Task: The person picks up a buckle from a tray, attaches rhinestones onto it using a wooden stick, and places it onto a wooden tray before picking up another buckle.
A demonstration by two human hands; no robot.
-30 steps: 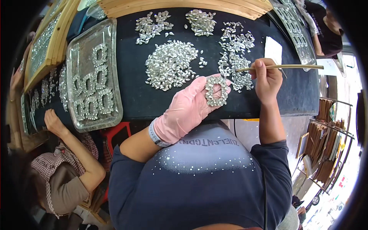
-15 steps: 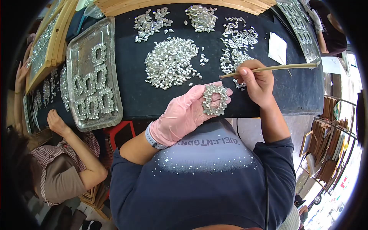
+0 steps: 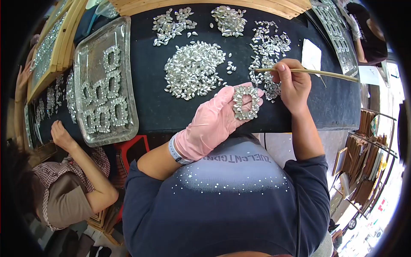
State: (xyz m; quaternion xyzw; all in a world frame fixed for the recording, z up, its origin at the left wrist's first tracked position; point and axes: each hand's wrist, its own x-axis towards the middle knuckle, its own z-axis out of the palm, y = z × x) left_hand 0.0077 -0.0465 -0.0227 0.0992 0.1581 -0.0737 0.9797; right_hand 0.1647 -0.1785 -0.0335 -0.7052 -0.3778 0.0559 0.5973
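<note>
My left hand [image 3: 209, 122], in a pink glove, holds a rectangular ring of clear stones [image 3: 245, 115] on its fingers, above the table's front edge. Between the thumb and fingers of my right hand [image 3: 294, 85] is a long thin stick [image 3: 329, 74]. Its dark tip lies over the small stones [image 3: 270, 45] on the right, up and to the right of the ring. A large pile of pointed oval stones [image 3: 192, 70] lies on the dark cloth [image 3: 150, 111] behind my left hand.
A clear tray [image 3: 92, 51] with several stone rings stands at left. Two smaller stone piles [image 3: 173, 25] [image 3: 229, 21] lie farther back. A white square [image 3: 311, 55] is at right, near another tray [image 3: 342, 53]. Co-workers' arms [image 3: 92, 171] [image 3: 357, 38] show at both sides.
The stick's tip has moved slightly up and right over the small stones since half a second ago. My left hand and the ring have shifted slightly up and right.
</note>
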